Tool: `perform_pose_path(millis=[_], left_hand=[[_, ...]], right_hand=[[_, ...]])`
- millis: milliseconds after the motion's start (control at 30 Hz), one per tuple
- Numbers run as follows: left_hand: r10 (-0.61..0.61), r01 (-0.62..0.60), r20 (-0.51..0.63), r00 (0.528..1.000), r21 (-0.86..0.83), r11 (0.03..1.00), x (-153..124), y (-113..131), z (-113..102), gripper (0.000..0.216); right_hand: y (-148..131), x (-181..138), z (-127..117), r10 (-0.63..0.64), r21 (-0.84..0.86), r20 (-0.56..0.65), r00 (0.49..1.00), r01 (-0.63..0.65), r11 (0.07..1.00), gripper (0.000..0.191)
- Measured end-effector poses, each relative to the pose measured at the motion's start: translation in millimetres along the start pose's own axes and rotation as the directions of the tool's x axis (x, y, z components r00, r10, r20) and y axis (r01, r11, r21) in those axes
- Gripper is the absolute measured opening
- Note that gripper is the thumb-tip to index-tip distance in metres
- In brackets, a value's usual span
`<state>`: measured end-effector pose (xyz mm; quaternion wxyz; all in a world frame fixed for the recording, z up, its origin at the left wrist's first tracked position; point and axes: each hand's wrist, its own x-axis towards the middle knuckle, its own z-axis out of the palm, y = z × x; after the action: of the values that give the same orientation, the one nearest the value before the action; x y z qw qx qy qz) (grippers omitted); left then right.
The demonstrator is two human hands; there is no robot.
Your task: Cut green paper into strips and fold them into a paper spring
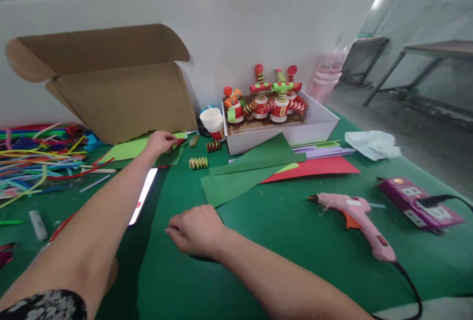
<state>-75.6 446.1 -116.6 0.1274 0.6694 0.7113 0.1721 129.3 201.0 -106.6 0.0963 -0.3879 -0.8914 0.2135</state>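
My left hand (160, 142) is stretched far out to the light green paper sheet (127, 150) in front of the open cardboard box (121, 98). Its fingers pinch a small red paper piece (180, 142). My right hand (195, 231) rests knuckles-up on the green table cover (288, 231), fingers curled under; what lies beneath them is hidden. Its fingertips are close to the corner of a dark green paper sheet (240, 177). Two small accordion-folded paper pieces, a yellow-green accordion piece (198, 163) and a red accordion piece (213, 146), lie between the hands.
A white box (318, 125) holds several red-and-green paper-cup figures (269, 101). Also here: a paper cup (213, 122), a red sheet (318, 167), a pink glue gun (356, 216) with cord, a purple power strip (417, 202), a pile of pipe cleaners (33, 155), a lit phone (144, 194), and crumpled tissue (371, 144).
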Motion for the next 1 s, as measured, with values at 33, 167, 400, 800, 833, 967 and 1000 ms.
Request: perform_pose_path(millis=[33,167,400,800,833,967,1000], left_hand=[[-0.015,0.015,0.004,1.000,-0.025,1.000,0.5,-0.4,1.2,0.028],[-0.052,0.054,0.014,0.999,-0.116,0.992,0.0,-2.1,3.7,0.030],[-0.092,0.106,0.086,0.992,-0.174,0.979,-3.5,-1.9,4.6,0.029],[-0.091,0.112,0.177,0.980,-0.113,0.987,-2.2,2.6,4.5,0.037],[-0.087,0.107,0.179,0.980,-0.104,0.989,-2.1,2.6,4.4,0.037],[-0.057,0.067,0.178,0.982,-0.056,0.996,-2.7,3.2,3.7,0.031],[-0.045,0.053,0.171,0.984,-0.041,0.998,-3.1,3.7,3.5,0.030]], right_hand=[[0.0,0.1,0.0,-0.001,-0.001,0.000,1.000,0.001,1.000,0.031],[0.3,0.3,-0.7,0.004,0.005,0.004,1.000,-0.004,1.000,0.030],[2.3,-0.3,-0.1,0.024,0.039,-0.009,1.000,-0.023,0.999,0.029],[4.7,0.0,3.1,0.030,0.052,-0.033,0.999,-0.028,0.998,0.026],[5.0,0.2,3.6,0.027,0.050,-0.037,0.999,-0.026,0.998,0.026],[5.7,0.5,4.6,0.025,0.048,-0.051,0.998,-0.023,0.999,0.026],[5.7,0.4,4.6,0.027,0.048,-0.052,0.998,-0.024,0.999,0.026]])
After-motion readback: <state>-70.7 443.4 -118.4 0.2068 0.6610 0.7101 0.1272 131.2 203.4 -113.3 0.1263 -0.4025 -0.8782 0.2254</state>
